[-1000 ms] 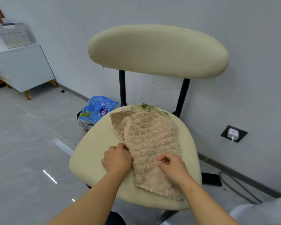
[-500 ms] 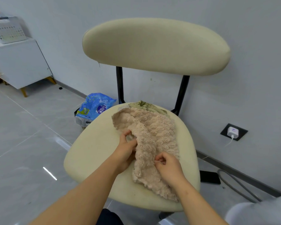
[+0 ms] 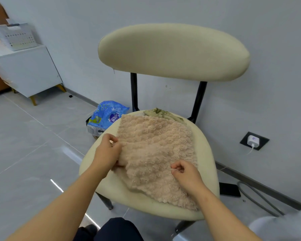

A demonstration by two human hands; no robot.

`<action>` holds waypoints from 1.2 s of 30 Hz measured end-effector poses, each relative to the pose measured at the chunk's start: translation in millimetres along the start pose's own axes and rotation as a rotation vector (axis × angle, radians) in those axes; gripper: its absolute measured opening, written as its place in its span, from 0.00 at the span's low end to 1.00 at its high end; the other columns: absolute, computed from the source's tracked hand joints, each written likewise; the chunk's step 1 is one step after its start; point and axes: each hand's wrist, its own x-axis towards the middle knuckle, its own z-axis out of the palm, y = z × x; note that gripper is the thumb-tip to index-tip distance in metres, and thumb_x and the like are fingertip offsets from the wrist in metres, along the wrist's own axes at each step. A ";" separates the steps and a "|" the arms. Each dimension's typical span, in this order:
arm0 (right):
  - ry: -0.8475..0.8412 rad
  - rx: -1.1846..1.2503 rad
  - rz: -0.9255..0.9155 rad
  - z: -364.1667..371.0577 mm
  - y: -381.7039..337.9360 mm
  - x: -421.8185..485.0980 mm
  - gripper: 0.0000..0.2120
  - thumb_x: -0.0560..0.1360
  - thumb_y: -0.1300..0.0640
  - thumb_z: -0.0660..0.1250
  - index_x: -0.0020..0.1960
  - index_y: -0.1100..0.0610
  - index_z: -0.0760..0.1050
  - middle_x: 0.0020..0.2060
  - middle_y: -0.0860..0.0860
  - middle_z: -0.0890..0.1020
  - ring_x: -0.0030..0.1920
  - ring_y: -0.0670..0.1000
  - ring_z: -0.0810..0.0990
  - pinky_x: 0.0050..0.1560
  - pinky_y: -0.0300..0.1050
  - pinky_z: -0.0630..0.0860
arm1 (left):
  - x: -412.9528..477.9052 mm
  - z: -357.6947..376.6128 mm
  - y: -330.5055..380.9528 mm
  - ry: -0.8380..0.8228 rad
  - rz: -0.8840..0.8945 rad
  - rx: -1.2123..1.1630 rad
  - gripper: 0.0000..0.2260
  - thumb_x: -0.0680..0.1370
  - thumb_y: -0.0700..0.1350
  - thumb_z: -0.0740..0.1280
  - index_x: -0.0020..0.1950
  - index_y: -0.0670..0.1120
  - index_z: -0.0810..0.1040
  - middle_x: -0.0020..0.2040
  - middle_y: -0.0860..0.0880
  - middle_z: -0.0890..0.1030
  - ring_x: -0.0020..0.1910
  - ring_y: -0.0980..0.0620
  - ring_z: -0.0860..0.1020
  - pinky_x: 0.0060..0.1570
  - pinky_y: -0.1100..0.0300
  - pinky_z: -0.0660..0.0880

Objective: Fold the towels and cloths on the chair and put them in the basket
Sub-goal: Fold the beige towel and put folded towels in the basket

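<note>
towel (image 3: 155,150) flat on the chair (image 3: 206,157) seat, left hand (image 3: 108,152) pinching its left edge, right hand (image 3: 184,173) pinching its near part: pull your grips apart to smooth it, then fold edge onto edge squarely.

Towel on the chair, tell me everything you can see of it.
The towel is beige, thick and fluffy with a bumpy pile. It lies spread nearly flat on the chair seat, one corner reaching the front edge. The left hand grips its left edge; the right hand pinches its near part. Its far edge meets a green cloth.
</note>
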 end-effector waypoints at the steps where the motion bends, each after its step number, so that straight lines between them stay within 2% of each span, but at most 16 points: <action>1: 0.002 -0.010 -0.004 -0.2 -0.3 -0.1 0.13 0.73 0.62 0.67 0.38 0.44 0.73 0.39 0.44 0.76 0.42 0.47 0.75 0.49 0.44 0.73 | 0.0 -4.0 -4.2 0.048 0.102 0.291 0.05 0.77 0.41 0.58 0.50 0.50 0.69 0.41 0.47 0.74 0.36 0.49 0.72 0.35 0.55 0.70; 4: 0.005 -0.090 -0.019 0.4 -2.3 -1.5 0.14 0.73 0.60 0.67 0.37 0.42 0.71 0.43 0.47 0.78 0.46 0.50 0.77 0.52 0.48 0.75 | -10.0 -3.1 -19.5 0.172 0.339 0.799 0.14 0.76 0.41 0.61 0.61 0.50 0.71 0.51 0.46 0.72 0.46 0.45 0.73 0.37 0.55 0.67; 7: 0.016 -0.185 -0.046 1.8 -5.6 -6.2 0.10 0.73 0.59 0.65 0.42 0.42 0.72 0.47 0.46 0.76 0.52 0.51 0.75 0.56 0.50 0.73 | -19.5 10.5 -40.8 0.020 0.715 0.811 0.14 0.66 0.35 0.72 0.50 0.46 0.78 0.40 0.46 0.74 0.35 0.45 0.75 0.28 0.56 0.69; 9: 0.029 -0.238 -0.106 3.6 -4.1 -15.1 0.11 0.74 0.58 0.65 0.53 0.46 0.73 0.49 0.43 0.73 0.56 0.50 0.72 0.60 0.46 0.70 | -25.8 16.6 -48.7 -0.174 0.843 0.818 0.06 0.70 0.44 0.70 0.46 0.49 0.78 0.40 0.49 0.76 0.35 0.48 0.77 0.30 0.57 0.73; 11: 0.057 -0.285 -0.190 4.9 -3.0 -31.8 0.11 0.73 0.57 0.65 0.55 0.49 0.72 0.49 0.43 0.70 0.56 0.48 0.70 0.58 0.42 0.66 | -34.3 21.2 -49.5 -0.349 0.747 0.830 0.19 0.74 0.59 0.54 0.53 0.51 0.78 0.50 0.51 0.76 0.47 0.48 0.77 0.45 0.57 0.73; 13: 0.058 -0.311 -0.278 5.8 -3.7 -50.7 0.08 0.70 0.52 0.67 0.47 0.50 0.70 0.49 0.42 0.70 0.54 0.47 0.67 0.54 0.38 0.63 | -38.9 16.6 -50.6 -0.362 0.713 0.860 0.30 0.69 0.66 0.47 0.62 0.53 0.73 0.59 0.54 0.73 0.58 0.52 0.71 0.57 0.60 0.66; 15: -0.048 -0.388 -0.308 6.8 -4.7 -64.4 0.19 0.62 0.37 0.62 0.46 0.48 0.70 0.53 0.37 0.66 0.57 0.43 0.61 0.57 0.36 0.57 | -44.7 8.6 -55.2 -0.428 0.759 0.853 0.31 0.67 0.70 0.53 0.63 0.54 0.70 0.61 0.52 0.73 0.60 0.52 0.73 0.58 0.61 0.67; 17: -0.169 -0.568 -0.335 6.4 -4.6 -69.6 0.32 0.56 0.30 0.54 0.55 0.44 0.71 0.60 0.36 0.61 0.63 0.42 0.55 0.66 0.38 0.50 | -49.4 2.2 -58.6 -0.434 0.869 0.983 0.31 0.67 0.70 0.59 0.63 0.53 0.67 0.63 0.48 0.75 0.61 0.47 0.76 0.56 0.59 0.73; 18: -0.194 -0.646 -0.337 6.0 -4.2 -69.7 0.33 0.57 0.29 0.56 0.59 0.42 0.69 0.64 0.37 0.60 0.67 0.43 0.53 0.69 0.42 0.46 | -48.5 0.0 -59.2 -0.461 0.878 1.085 0.31 0.69 0.68 0.61 0.67 0.52 0.65 0.69 0.45 0.70 0.67 0.44 0.71 0.62 0.57 0.70; 20: -0.185 -0.667 -0.346 5.5 -4.2 -69.6 0.28 0.65 0.35 0.63 0.63 0.41 0.67 0.68 0.38 0.60 0.71 0.46 0.51 0.71 0.45 0.43 | -49.5 -2.5 -57.7 -0.572 0.798 1.152 0.34 0.74 0.61 0.64 0.74 0.49 0.57 0.77 0.47 0.52 0.77 0.47 0.52 0.73 0.57 0.53; 22: -0.155 -0.617 -0.370 4.8 -1.3 -69.4 0.25 0.69 0.36 0.58 0.63 0.42 0.70 0.68 0.38 0.63 0.72 0.47 0.55 0.69 0.42 0.45 | -50.6 -4.4 -49.2 -0.617 0.737 1.157 0.34 0.75 0.56 0.65 0.76 0.50 0.53 0.78 0.51 0.47 0.77 0.51 0.47 0.73 0.61 0.49; 25: -0.080 -0.502 -0.384 4.2 3.4 -69.7 0.27 0.68 0.42 0.48 0.61 0.46 0.76 0.66 0.42 0.71 0.72 0.49 0.62 0.68 0.39 0.49 | -51.5 -8.2 -46.1 -0.596 0.728 1.084 0.29 0.78 0.51 0.64 0.76 0.52 0.57 0.78 0.53 0.52 0.76 0.53 0.52 0.71 0.63 0.53; 28: -0.056 -0.503 -0.373 3.0 0.7 -70.7 0.16 0.77 0.54 0.56 0.62 0.49 0.75 0.66 0.43 0.72 0.71 0.47 0.63 0.69 0.38 0.52 | -54.6 -12.7 -47.6 -0.463 0.875 0.979 0.17 0.78 0.46 0.58 0.66 0.51 0.73 0.69 0.53 0.72 0.66 0.56 0.72 0.61 0.66 0.68; 30: -0.021 -0.504 -0.347 1.0 -3.5 -71.3 0.13 0.78 0.58 0.58 0.59 0.53 0.76 0.60 0.47 0.77 0.65 0.49 0.70 0.64 0.38 0.60 | -57.2 -15.7 -46.1 -0.396 0.866 0.970 0.19 0.73 0.47 0.51 0.55 0.51 0.80 0.54 0.54 0.81 0.50 0.55 0.81 0.45 0.65 0.75; 32: 0.005 -0.460 -0.284 -3.8 -9.5 -73.4 0.10 0.78 0.56 0.59 0.54 0.55 0.77 0.49 0.51 0.81 0.53 0.53 0.76 0.53 0.45 0.69 | -58.9 -13.5 -46.3 -0.359 0.752 0.978 0.18 0.78 0.47 0.49 0.59 0.50 0.75 0.55 0.53 0.80 0.51 0.52 0.78 0.46 0.61 0.72; 36: -0.035 -0.327 -0.185 -17.3 -19.0 -77.0 0.09 0.78 0.51 0.62 0.48 0.55 0.77 0.38 0.50 0.80 0.41 0.51 0.77 0.42 0.45 0.71 | -54.0 -10.7 -35.1 -0.331 0.599 0.996 0.11 0.81 0.48 0.54 0.60 0.53 0.73 0.53 0.52 0.80 0.52 0.50 0.77 0.44 0.59 0.68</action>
